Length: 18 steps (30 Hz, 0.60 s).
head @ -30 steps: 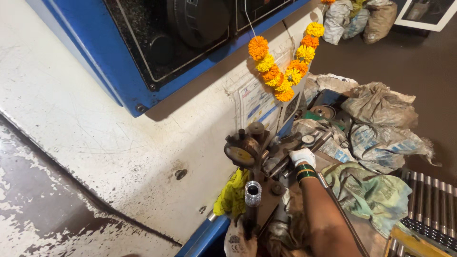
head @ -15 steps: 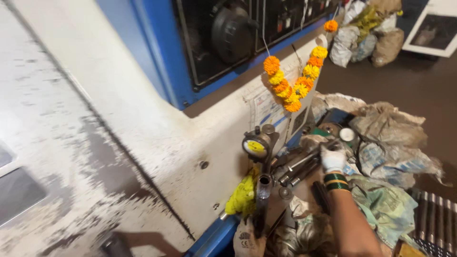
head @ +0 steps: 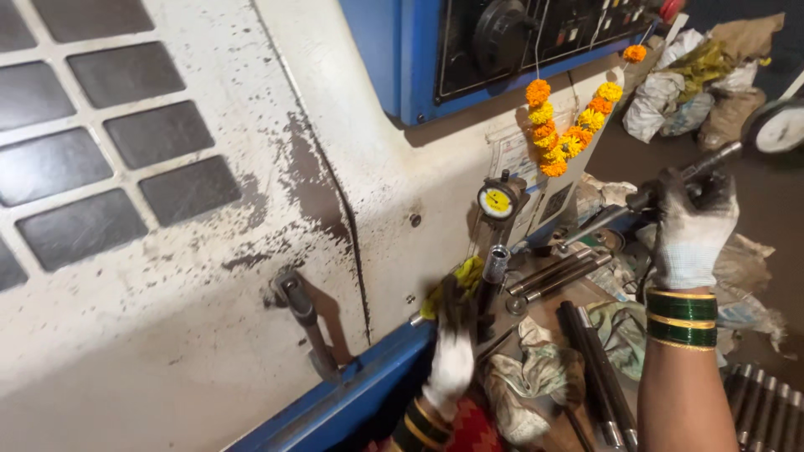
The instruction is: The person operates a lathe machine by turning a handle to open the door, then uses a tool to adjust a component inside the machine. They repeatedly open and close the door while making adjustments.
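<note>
The right hand (head: 693,226), in a grimy white knit glove with green and gold bangles at the wrist, has come up off the cluttered worktop (head: 544,314) since a second ago and now holds a long dark metal rod (head: 670,188) in the air, its fingers (head: 682,188) wrapped closed around it. Half a second ago that hand was still low among the parts; the rod now slants up to the right, clear of the steel bars (head: 557,272) lying below.

The left hand (head: 452,356), also gloved, has moved up from the bottom edge and reaches toward the upright dial gauge with the yellow face (head: 496,202), at the base of its stem by a yellow rag (head: 456,280). Its fingers are dark and bunched; I cannot tell whether they grip anything.

An orange and yellow marigold garland (head: 569,134) hangs on the white machine housing (head: 209,251).
</note>
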Motion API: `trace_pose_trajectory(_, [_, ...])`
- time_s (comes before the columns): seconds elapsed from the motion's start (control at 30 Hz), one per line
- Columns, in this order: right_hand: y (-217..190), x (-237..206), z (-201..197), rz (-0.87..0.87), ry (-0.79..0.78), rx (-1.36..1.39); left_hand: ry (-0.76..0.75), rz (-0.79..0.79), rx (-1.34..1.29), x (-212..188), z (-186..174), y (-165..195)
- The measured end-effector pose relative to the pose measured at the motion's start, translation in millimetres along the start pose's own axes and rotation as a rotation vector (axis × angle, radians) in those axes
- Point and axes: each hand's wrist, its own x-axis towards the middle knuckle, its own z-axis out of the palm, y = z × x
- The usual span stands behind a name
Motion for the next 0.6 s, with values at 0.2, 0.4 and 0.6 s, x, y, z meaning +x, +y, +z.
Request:
trace_pose_trajectory(0.2, [-76,-26,61,-0.076,-0.141,0.019,-0.358,-0.490,-1.422,63,-30,6])
trace_pose_trajectory(0.4, [-92,-40,102,-0.034,-0.194,0.030,-0.357,-0.585,-2.100,99,-42,9])
trace_pose_trajectory(0.6, [-90,-44,116,-0.175,-0.202,-0.227,-0.347,-0.543,-2.452,106,-18,13])
